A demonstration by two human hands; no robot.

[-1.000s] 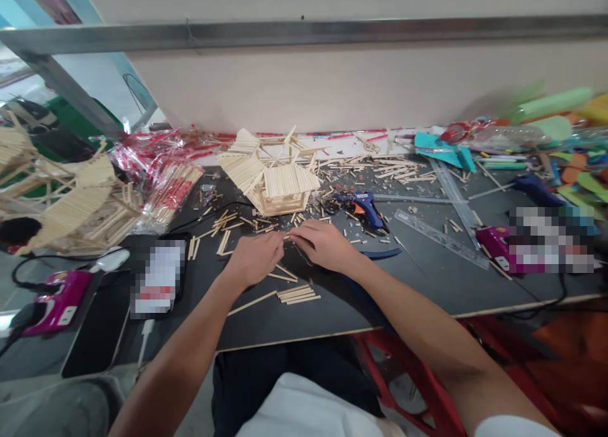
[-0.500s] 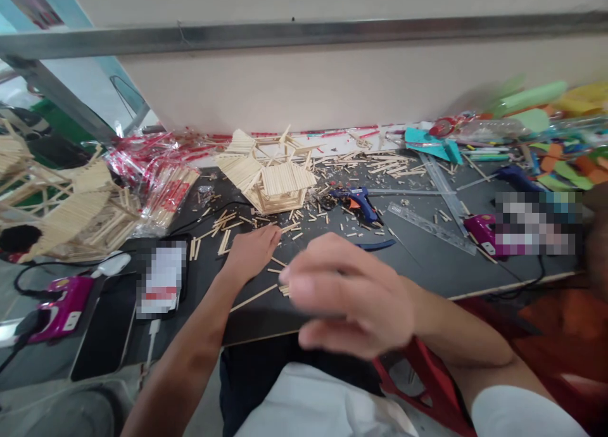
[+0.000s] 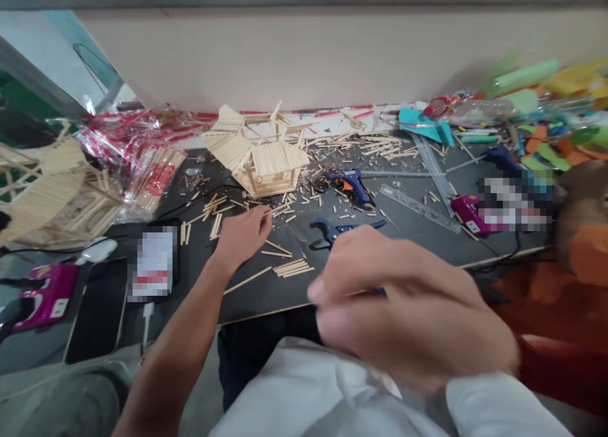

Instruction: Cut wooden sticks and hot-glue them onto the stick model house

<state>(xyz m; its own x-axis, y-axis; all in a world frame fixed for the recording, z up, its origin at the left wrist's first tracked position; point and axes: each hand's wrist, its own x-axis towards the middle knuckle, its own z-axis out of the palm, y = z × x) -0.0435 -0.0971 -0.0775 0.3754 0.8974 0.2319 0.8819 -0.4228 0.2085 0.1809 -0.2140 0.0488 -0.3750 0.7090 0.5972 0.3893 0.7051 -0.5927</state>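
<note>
On the dark tabletop, my left hand (image 3: 244,234) rests with its fingers curled together among short wooden sticks (image 3: 216,206). Whatever its fingertips pinch is too small to make out. My right hand (image 3: 394,297) is raised in front of the table edge, fingers bent and smeared by motion; its grasp is unclear. Just beyond it lies a dark blue cutting tool (image 3: 327,230), partly covered by that hand. Between the hands sits a neat row of cut sticks (image 3: 293,268). A small house-like model of sticks (image 3: 280,160) stands behind my left hand.
A blue glue gun (image 3: 354,185) and clear ruler (image 3: 420,209) lie right of the model. Left are a larger stick model (image 3: 42,202), packaged sticks (image 3: 154,177), phone (image 3: 152,263) and purple power strip (image 3: 47,291). Another person's arm (image 3: 582,202) shows at the right edge.
The view has tipped downward. My right hand has moved right and closer to the camera, uncovering the row of cut sticks and part of the cutting tool. My left hand stays near the loose sticks.
</note>
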